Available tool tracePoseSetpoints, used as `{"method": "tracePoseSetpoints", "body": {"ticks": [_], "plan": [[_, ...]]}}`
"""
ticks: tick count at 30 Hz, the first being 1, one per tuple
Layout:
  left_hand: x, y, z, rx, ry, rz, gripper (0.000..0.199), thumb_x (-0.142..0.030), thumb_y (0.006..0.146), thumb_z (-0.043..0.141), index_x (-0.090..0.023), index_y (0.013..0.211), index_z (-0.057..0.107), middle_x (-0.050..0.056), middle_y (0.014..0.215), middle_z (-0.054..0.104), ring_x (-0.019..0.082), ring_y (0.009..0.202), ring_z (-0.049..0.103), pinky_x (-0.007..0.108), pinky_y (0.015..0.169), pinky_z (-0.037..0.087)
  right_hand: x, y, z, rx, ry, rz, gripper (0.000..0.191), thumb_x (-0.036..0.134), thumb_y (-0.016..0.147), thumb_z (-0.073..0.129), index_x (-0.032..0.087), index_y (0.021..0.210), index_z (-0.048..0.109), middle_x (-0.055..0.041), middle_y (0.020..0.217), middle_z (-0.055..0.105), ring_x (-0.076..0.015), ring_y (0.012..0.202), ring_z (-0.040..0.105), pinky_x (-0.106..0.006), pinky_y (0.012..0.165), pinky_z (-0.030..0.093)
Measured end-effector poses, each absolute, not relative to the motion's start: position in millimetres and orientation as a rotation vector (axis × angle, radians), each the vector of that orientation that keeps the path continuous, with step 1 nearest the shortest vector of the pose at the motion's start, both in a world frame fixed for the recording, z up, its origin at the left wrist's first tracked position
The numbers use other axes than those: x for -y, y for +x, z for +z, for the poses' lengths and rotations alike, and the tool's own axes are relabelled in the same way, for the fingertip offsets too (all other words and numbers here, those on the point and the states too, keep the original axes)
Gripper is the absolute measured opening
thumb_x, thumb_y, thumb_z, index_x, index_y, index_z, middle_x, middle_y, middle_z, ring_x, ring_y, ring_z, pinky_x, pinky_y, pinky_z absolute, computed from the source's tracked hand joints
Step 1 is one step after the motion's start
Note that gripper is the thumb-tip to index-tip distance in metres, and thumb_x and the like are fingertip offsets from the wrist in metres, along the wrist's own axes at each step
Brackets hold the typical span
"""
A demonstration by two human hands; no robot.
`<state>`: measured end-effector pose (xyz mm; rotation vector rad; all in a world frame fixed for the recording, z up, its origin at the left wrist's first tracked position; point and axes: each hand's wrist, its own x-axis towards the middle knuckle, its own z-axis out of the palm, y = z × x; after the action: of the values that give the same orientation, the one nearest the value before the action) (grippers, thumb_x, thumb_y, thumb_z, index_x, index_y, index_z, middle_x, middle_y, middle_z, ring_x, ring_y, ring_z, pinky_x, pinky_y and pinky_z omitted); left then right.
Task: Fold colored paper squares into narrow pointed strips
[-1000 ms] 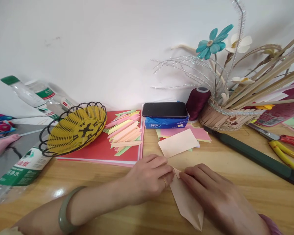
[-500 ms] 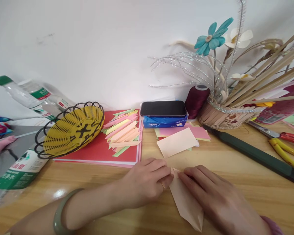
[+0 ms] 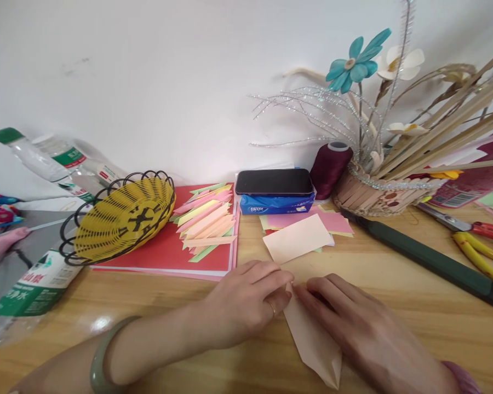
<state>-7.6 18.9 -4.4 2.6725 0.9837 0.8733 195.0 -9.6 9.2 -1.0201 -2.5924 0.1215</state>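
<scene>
A pale peach sheet of paper (image 3: 312, 345) with folded corners lies on the wooden table between my hands. My left hand (image 3: 250, 298) pinches its upper tip, with the index finger reaching over the point. From the other side, my right hand (image 3: 353, 323) presses its fingertips on the same tip, its fingers curled together along the paper's right edge. Just beyond them is a flat peach rectangle (image 3: 297, 238), resting on a pile of pink and green papers (image 3: 337, 222).
Folded paper strips (image 3: 207, 219) lie on red sheets (image 3: 148, 262) beside a yellow basket (image 3: 123, 224). A phone (image 3: 273, 181) rests on a blue packet (image 3: 275, 204). Rightward are a thread spool (image 3: 331, 167), a flower pot (image 3: 378, 191), a dark green tool (image 3: 427, 257) and scissors (image 3: 452, 221).
My left index finger has stretched forward over the paper's tip. My right fingertips have shifted slightly left, closer to my left hand.
</scene>
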Motion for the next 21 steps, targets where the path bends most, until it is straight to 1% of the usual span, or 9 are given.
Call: {"method": "tracePoseSetpoints", "body": {"ticks": [2,6,9,12,14,16,18,21], "plan": [[-19,-8,-5,-1.001,2.673,0.864,0.016,-0.024,0.089,0.051,-0.018,0.103,0.055,0.001,0.096,0.062,0.012,0.086,0.059,0.022,0.079,0.050,9,194,9,2.606,-1.016,0.148,0.032,0.007,0.086,0.029,0.013,0.104,0.055,-0.0083,0.080,0.057,-0.0189,0.069,0.054,-0.031,0.059,0.050],[-20,-8,-7,-0.935,2.759,0.885,0.016,-0.021,0.089,0.051,-0.016,0.103,0.056,0.002,0.096,0.065,0.013,0.090,0.059,0.024,0.082,0.050,5,194,8,2.605,-1.034,0.220,0.025,0.010,0.088,0.034,0.016,0.097,0.056,-0.0057,0.079,0.055,-0.0181,0.068,0.053,-0.030,0.059,0.048],[-23,-7,-6,-0.893,2.778,0.909,0.015,-0.022,0.090,0.049,-0.015,0.101,0.057,0.002,0.094,0.065,0.012,0.090,0.059,0.024,0.085,0.048,1,198,4,2.582,-1.038,0.241,0.023,0.015,0.091,0.033,0.016,0.096,0.056,-0.0055,0.081,0.055,-0.0176,0.071,0.053,-0.031,0.062,0.048],[-25,-8,-5,-0.843,2.795,0.888,0.015,-0.022,0.090,0.050,-0.014,0.099,0.059,0.003,0.094,0.066,0.012,0.092,0.059,0.024,0.088,0.047,0,201,2,2.539,-1.036,0.314,0.023,0.017,0.093,0.034,0.016,0.097,0.056,-0.0050,0.084,0.056,-0.0152,0.073,0.054,-0.026,0.064,0.047],[-27,-10,-4,-0.735,2.876,0.861,0.011,-0.019,0.089,0.052,-0.015,0.094,0.061,0.001,0.096,0.067,0.013,0.095,0.058,0.026,0.090,0.046,0,203,3,2.538,-1.018,0.300,0.024,0.017,0.093,0.034,0.016,0.100,0.057,-0.0049,0.083,0.056,-0.0143,0.073,0.054,-0.025,0.063,0.046],[-30,-13,-3,-0.618,2.969,0.829,0.008,-0.016,0.088,0.054,-0.015,0.090,0.062,-0.001,0.100,0.068,0.015,0.098,0.058,0.029,0.093,0.044,-1,204,6,2.566,-0.973,0.237,0.027,0.017,0.093,0.032,0.015,0.101,0.058,-0.0056,0.082,0.057,-0.0148,0.071,0.054,-0.026,0.063,0.047],[-31,-16,-2,-0.549,3.019,0.807,0.008,-0.015,0.087,0.055,-0.015,0.089,0.063,-0.002,0.103,0.067,0.016,0.100,0.057,0.030,0.094,0.043,-1,205,10,2.598,-0.938,0.198,0.029,0.017,0.094,0.030,0.014,0.099,0.059,-0.0061,0.080,0.057,-0.0155,0.070,0.054,-0.028,0.063,0.048],[-32,-17,-2,-0.544,3.023,0.792,0.009,-0.015,0.088,0.054,-0.016,0.088,0.064,-0.002,0.103,0.068,0.015,0.102,0.056,0.029,0.094,0.042,-2,205,14,2.640,-0.909,0.182,0.032,0.017,0.094,0.028,0.015,0.096,0.060,-0.0068,0.079,0.057,-0.0162,0.070,0.054,-0.029,0.062,0.049]]}}
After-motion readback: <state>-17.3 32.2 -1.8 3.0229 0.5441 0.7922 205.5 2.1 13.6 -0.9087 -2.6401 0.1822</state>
